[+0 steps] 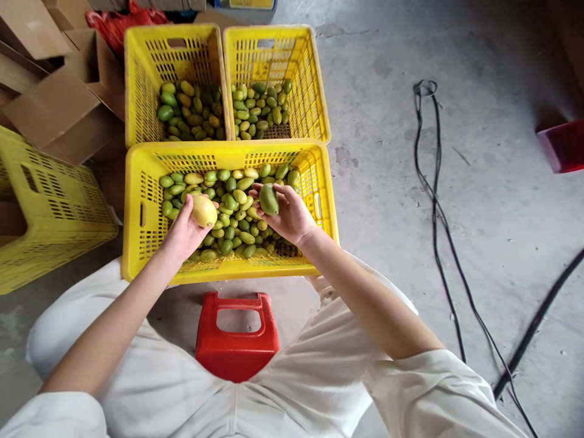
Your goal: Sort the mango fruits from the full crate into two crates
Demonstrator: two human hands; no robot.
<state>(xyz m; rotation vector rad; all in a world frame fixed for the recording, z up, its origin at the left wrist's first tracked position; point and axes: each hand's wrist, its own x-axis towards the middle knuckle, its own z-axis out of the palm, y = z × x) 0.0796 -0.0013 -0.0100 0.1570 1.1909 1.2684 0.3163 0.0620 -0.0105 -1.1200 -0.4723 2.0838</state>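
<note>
The yellow mango (204, 211) sits in the left hand (185, 230), fingers curled under and around it, held just above the fruit in the near crate (137, 207). The green mango (269, 199) is grasped in the right hand (287, 214), thumb and fingers closed on it, raised over the right half of the same crate. The two hands are near each other but apart, each with its own fruit. Beneath them the near crate, yellow plastic with slotted walls, holds a loose layer of small mangoes (230, 219), mostly green with a few pale yellow ones; a patch of bare crate floor shows at the lower right. Directly behind it, touching its far rim, stand two more yellow crates side by side: the far left crate (141, 73) with darker green and yellowish fruit, and the far right crate (314, 91) with smaller, lighter green fruit, though the sizes are hard to judge at that distance. A red stool (237, 344) shows between the person's knees, just in front of the near crate. To the left lies another yellow crate (50, 213), tipped on its side, with flattened cardboard (55, 109) behind it. On the concrete floor (387, 201) to the right run black cables (438, 201), and a red object (563, 146) sits at the right edge.
</note>
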